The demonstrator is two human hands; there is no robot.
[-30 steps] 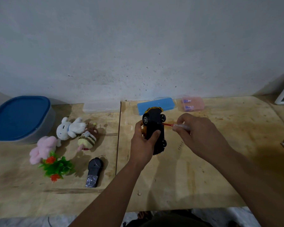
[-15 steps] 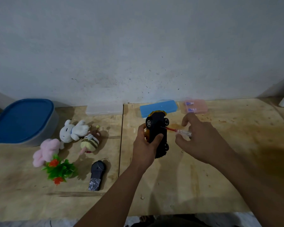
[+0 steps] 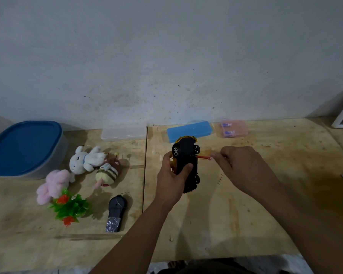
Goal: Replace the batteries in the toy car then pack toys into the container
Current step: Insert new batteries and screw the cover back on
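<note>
The left hand (image 3: 171, 175) grips the toy car (image 3: 186, 165) above the wooden desk (image 3: 226, 214), thumb curled over the black underside and fingers wrapped round the yellow body behind it. The car is turned on its side with its underside toward the camera, nose pointing to the wall, wheels showing at both ends. The right hand (image 3: 244, 165) pinches the clear handle of a small screwdriver (image 3: 203, 157), whose red shaft lies almost level and meets the car's underside near the front wheels.

At the far edge of the desk, against the wall, lie a blue case (image 3: 190, 132), a pink translucent box (image 3: 234, 128) and a clear flat box (image 3: 123, 133). On the left stands the container (image 3: 24, 147) with its blue lid on. Near it lie the toys: a white plush rabbit (image 3: 85, 159), a striped plush bee (image 3: 107, 174) touching it, a pink plush (image 3: 53, 184) and a plastic plant (image 3: 69, 207) with red flowers just in front. A black remote control (image 3: 115, 213) lies apart, nearer the desk's front edge, its lower end silvery.
</note>
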